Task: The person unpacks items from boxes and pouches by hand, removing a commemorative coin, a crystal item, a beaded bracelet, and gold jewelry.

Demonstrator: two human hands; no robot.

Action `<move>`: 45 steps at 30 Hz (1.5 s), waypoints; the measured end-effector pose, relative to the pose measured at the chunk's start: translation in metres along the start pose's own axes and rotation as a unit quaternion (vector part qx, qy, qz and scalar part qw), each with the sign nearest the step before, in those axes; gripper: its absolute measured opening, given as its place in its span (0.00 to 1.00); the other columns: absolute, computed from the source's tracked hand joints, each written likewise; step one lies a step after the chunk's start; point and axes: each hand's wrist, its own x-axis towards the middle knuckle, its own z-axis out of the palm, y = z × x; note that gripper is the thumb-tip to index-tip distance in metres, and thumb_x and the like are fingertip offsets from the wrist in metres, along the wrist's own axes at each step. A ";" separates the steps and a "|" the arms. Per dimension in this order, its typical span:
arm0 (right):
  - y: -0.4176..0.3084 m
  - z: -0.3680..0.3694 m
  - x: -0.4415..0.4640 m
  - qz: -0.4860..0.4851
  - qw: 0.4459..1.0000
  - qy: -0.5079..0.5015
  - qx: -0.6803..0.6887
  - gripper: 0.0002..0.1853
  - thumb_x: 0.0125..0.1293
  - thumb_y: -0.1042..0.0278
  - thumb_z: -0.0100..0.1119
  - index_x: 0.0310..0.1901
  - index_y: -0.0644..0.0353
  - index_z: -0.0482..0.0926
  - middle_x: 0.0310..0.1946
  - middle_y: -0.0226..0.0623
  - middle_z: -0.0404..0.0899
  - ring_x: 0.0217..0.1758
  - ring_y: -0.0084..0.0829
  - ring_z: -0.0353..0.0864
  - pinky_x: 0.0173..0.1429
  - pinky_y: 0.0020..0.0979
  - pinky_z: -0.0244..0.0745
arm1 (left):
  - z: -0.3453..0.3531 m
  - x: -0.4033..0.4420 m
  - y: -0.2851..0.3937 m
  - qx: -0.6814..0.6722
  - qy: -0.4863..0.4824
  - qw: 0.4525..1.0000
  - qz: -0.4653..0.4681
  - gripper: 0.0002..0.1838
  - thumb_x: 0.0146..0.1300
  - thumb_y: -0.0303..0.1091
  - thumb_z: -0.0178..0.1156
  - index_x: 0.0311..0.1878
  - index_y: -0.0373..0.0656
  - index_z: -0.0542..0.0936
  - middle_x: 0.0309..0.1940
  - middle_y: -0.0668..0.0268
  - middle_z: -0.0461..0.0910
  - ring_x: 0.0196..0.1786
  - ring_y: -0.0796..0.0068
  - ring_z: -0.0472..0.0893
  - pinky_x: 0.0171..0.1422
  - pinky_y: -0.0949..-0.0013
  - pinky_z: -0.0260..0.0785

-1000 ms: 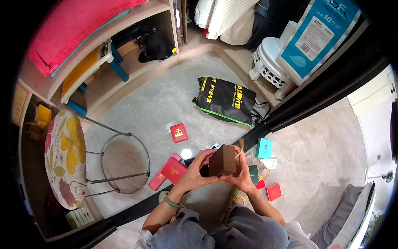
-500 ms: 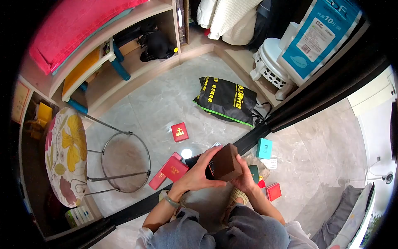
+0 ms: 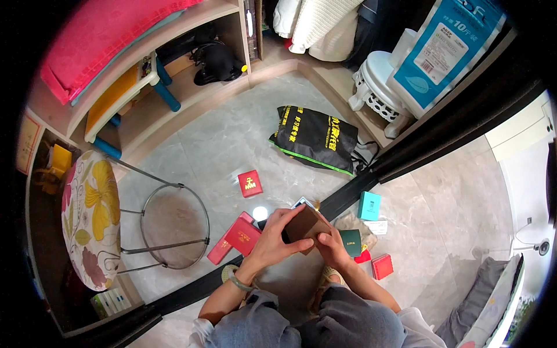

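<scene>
A small brown box (image 3: 306, 225) is held above the floor between my two hands, in front of my knees. My left hand (image 3: 274, 239) grips its left side, with the thumb across the near face. On the right side, my right hand (image 3: 335, 248) has its fingers and thumb pressed against the box. Below and right of the hands lie a dark green box (image 3: 350, 242) and a red box (image 3: 382, 267). A larger red box (image 3: 242, 235) is on the floor left of my left hand, overlapping another red one. Farther off sits a small red box (image 3: 250, 183).
A teal box (image 3: 369, 206) and a white card (image 3: 377, 227) lie on the right. A black drawstring bag (image 3: 316, 139) is ahead. At left stands a flower-patterned stool (image 3: 93, 220) with metal legs. A dark floor track (image 3: 342, 198) crosses the floor. Shelving (image 3: 226, 87) lines the back.
The brown box has tilted and turned, so a broader face now shows. My left thumb has come onto its near face, and my right hand has shifted slightly left.
</scene>
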 end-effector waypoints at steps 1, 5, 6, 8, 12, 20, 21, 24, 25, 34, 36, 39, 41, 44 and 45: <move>0.005 -0.005 -0.002 -0.006 1.000 0.017 -0.014 0.51 0.59 0.52 0.68 0.74 0.67 0.47 0.68 0.45 0.62 0.70 0.36 0.63 0.72 0.36 0.58 | -0.001 0.000 0.003 -0.005 -0.012 1.000 -0.009 0.43 0.51 0.44 0.73 0.70 0.44 0.68 0.54 0.56 0.71 0.61 0.59 0.71 0.65 0.61 0.62; 0.004 -0.004 -0.005 -0.027 0.999 0.030 -0.032 0.51 0.59 0.55 0.69 0.73 0.72 0.48 0.65 0.45 0.65 0.67 0.34 0.66 0.70 0.34 0.61 | -0.003 0.000 0.008 -0.013 -0.028 0.999 -0.019 0.42 0.52 0.46 0.72 0.69 0.42 0.68 0.53 0.56 0.72 0.59 0.59 0.72 0.64 0.61 0.62; 0.004 -0.004 -0.004 -0.027 0.999 0.030 -0.031 0.51 0.59 0.55 0.69 0.73 0.72 0.48 0.65 0.45 0.65 0.67 0.34 0.66 0.70 0.34 0.61 | -0.003 0.000 0.008 -0.013 -0.028 0.999 -0.020 0.42 0.52 0.46 0.72 0.69 0.42 0.68 0.53 0.56 0.72 0.59 0.59 0.72 0.64 0.61 0.62; 0.004 -0.004 -0.004 -0.020 0.999 0.031 0.000 0.50 0.59 0.58 0.69 0.73 0.72 0.48 0.65 0.45 0.66 0.67 0.35 0.67 0.70 0.34 0.61 | -0.004 0.001 0.007 -0.025 -0.047 0.997 -0.046 0.43 0.53 0.46 0.72 0.70 0.42 0.66 0.59 0.54 0.70 0.63 0.57 0.70 0.67 0.61 0.61; 0.013 -0.004 -0.001 -0.023 0.997 0.068 -0.003 0.48 0.60 0.60 0.69 0.73 0.69 0.50 0.63 0.44 0.67 0.66 0.35 0.67 0.69 0.34 0.62 | 0.001 -0.001 0.005 -0.027 -0.071 0.996 -0.052 0.45 0.53 0.45 0.72 0.71 0.39 0.63 0.63 0.52 0.68 0.68 0.57 0.67 0.71 0.61 0.57; -0.014 0.014 0.003 -0.157 0.965 0.123 -0.170 0.30 0.69 0.62 0.60 0.68 0.63 0.62 0.56 0.31 0.73 0.55 0.21 0.71 0.59 0.25 0.65 | -0.007 -0.004 -0.021 -0.348 -0.050 0.930 -0.105 0.34 0.61 0.26 0.64 0.70 0.34 0.62 0.59 0.57 0.74 0.59 0.69 0.76 0.63 0.66 0.70; -0.016 0.014 0.003 -0.156 0.958 0.160 -0.179 0.24 0.71 0.64 0.57 0.65 0.64 0.67 0.51 0.29 0.75 0.51 0.19 0.72 0.57 0.24 0.66 | -0.004 -0.004 -0.021 -0.394 -0.034 0.913 -0.100 0.29 0.63 0.25 0.61 0.67 0.33 0.64 0.57 0.59 0.75 0.55 0.71 0.79 0.59 0.67 0.74; -0.014 0.006 0.004 -0.177 0.937 0.219 -0.207 0.14 0.71 0.66 0.57 0.54 0.63 0.79 0.44 0.29 0.78 0.43 0.16 0.72 0.50 0.21 0.66 | 0.003 -0.005 -0.023 -0.448 -0.041 0.883 -0.135 0.27 0.66 0.28 0.57 0.67 0.34 0.64 0.57 0.57 0.75 0.57 0.67 0.78 0.59 0.61 0.75; -0.014 0.003 0.004 -0.172 0.946 0.229 -0.153 0.13 0.72 0.66 0.57 0.52 0.64 0.80 0.41 0.29 0.79 0.42 0.16 0.73 0.50 0.21 0.67 | 0.004 -0.005 -0.023 -0.448 -0.041 0.883 -0.135 0.27 0.66 0.28 0.57 0.67 0.34 0.64 0.57 0.57 0.75 0.57 0.67 0.78 0.59 0.61 0.75; -0.024 0.007 0.002 -0.111 0.980 0.148 0.072 0.14 0.74 0.58 0.52 0.49 0.59 0.76 0.38 0.30 0.80 0.44 0.25 0.79 0.55 0.28 0.72 | 0.016 -0.008 -0.054 -0.629 -0.022 0.758 -0.170 0.32 0.67 0.28 0.54 0.73 0.43 0.56 0.63 0.58 0.71 0.63 0.61 0.75 0.64 0.55 0.71; -0.024 0.006 0.002 -0.084 0.977 0.139 0.140 0.13 0.74 0.59 0.52 0.49 0.60 0.76 0.37 0.32 0.81 0.43 0.26 0.81 0.54 0.28 0.74 | 0.022 -0.016 -0.064 -0.573 -0.049 0.814 -0.084 0.41 0.63 0.24 0.58 0.76 0.47 0.49 0.67 0.59 0.67 0.68 0.62 0.70 0.68 0.56 0.66; -0.020 0.008 0.002 -0.015 0.968 0.115 0.221 0.13 0.74 0.59 0.51 0.48 0.60 0.76 0.37 0.34 0.83 0.43 0.28 0.83 0.53 0.29 0.76 | 0.025 -0.013 -0.052 -0.564 -0.032 0.824 -0.047 0.44 0.60 0.31 0.66 0.76 0.49 0.52 0.69 0.63 0.65 0.74 0.64 0.60 0.75 0.56 0.56; -0.015 0.012 0.002 0.034 0.974 0.092 0.203 0.14 0.74 0.59 0.53 0.48 0.62 0.77 0.37 0.38 0.84 0.42 0.30 0.85 0.52 0.29 0.78 | 0.025 -0.002 -0.042 -0.592 -0.019 0.805 -0.038 0.47 0.59 0.38 0.68 0.76 0.49 0.50 0.69 0.63 0.64 0.73 0.64 0.61 0.75 0.56 0.57; -0.014 0.024 0.000 -0.022 0.993 0.113 0.009 0.14 0.73 0.59 0.54 0.45 0.64 0.78 0.37 0.39 0.83 0.40 0.30 0.83 0.54 0.31 0.76 | 0.028 -0.002 -0.060 -0.602 -0.013 0.797 -0.046 0.53 0.54 0.60 0.67 0.76 0.48 0.51 0.69 0.62 0.64 0.71 0.62 0.66 0.74 0.55 0.59; -0.013 0.032 0.000 -0.072 0.984 0.139 -0.081 0.14 0.73 0.62 0.54 0.41 0.67 0.80 0.35 0.42 0.84 0.38 0.30 0.83 0.51 0.31 0.77 | 0.030 -0.003 -0.065 -0.610 -0.005 0.791 -0.052 0.53 0.54 0.63 0.64 0.75 0.47 0.51 0.69 0.61 0.64 0.69 0.62 0.68 0.73 0.55 0.61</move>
